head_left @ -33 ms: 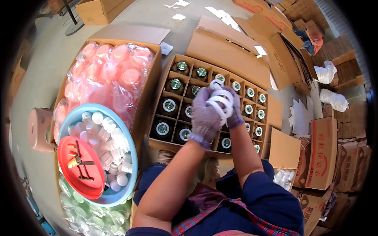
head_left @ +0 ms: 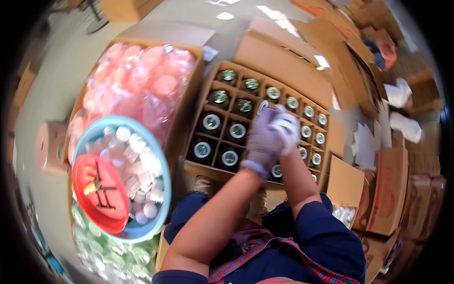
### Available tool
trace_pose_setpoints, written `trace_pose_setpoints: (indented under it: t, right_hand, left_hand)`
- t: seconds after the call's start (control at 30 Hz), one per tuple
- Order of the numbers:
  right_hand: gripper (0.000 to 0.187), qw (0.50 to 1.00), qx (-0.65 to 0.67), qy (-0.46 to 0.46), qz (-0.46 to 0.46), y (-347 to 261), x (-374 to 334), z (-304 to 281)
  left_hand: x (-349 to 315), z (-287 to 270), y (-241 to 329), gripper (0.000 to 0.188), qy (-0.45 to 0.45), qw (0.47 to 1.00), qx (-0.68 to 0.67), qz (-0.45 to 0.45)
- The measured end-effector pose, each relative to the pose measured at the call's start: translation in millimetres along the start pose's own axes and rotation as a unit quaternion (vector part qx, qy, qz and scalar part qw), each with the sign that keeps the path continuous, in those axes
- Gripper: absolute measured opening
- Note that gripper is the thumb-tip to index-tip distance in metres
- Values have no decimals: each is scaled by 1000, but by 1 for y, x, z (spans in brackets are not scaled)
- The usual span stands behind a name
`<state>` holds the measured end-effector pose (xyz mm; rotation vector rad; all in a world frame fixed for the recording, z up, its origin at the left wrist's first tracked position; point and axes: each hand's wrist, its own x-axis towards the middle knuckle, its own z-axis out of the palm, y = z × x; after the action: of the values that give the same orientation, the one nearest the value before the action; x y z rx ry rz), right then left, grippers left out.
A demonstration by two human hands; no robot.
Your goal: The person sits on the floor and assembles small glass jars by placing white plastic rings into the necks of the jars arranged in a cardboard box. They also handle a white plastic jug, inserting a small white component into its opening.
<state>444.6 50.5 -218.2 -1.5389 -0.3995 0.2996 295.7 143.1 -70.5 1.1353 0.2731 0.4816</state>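
Note:
Both hands wear purple-grey knit gloves and meet above a divided cardboard box [head_left: 215,169] of dark bottles. My left hand [head_left: 260,137] is closed, and a small white ring [head_left: 263,107] shows at its fingertips. Several white rings [head_left: 286,127], smeared by motion, bunch against my right hand [head_left: 283,146]. That hand is curled around them, its fingers mostly hidden behind the rings and the left glove. Below, bottles stand upright in the cells; some tops carry a white ring, such as the bottle [head_left: 211,121] at the left, while a far-left bottle [head_left: 228,75] shows none.
On the left, a blue basin [head_left: 166,189] of white caps holds a red dish [head_left: 106,215] with a dark metal tool. It rests over a carton of bagged pink caps [head_left: 142,71] and bagged green caps [head_left: 101,244]. Cartons [head_left: 388,189] crowd the right; a pink stool [head_left: 49,146] stands left.
The hands and the bunch of white rings have shifted a little to the right and down, the left glove now covering more of the right. The whole view has shifted slightly and is blurrier.

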Motion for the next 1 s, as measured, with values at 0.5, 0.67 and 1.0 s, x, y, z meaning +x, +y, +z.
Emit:
trace_pose_setpoints:
  t: [0.5, 0.67, 1.0]
  right_hand:
    - [14, 746, -593, -244, -182, 58, 73, 140]
    - [15, 715, -590, -268, -262, 57, 74, 128]
    - [50, 659, -663, -307, -177, 43, 69, 155]
  left_hand:
    - [15, 15, -40, 24, 41, 998, 40, 16]
    - [20, 12, -41, 24, 41, 997, 51, 33]
    - [14, 15, -40, 25, 50, 996, 71, 21]
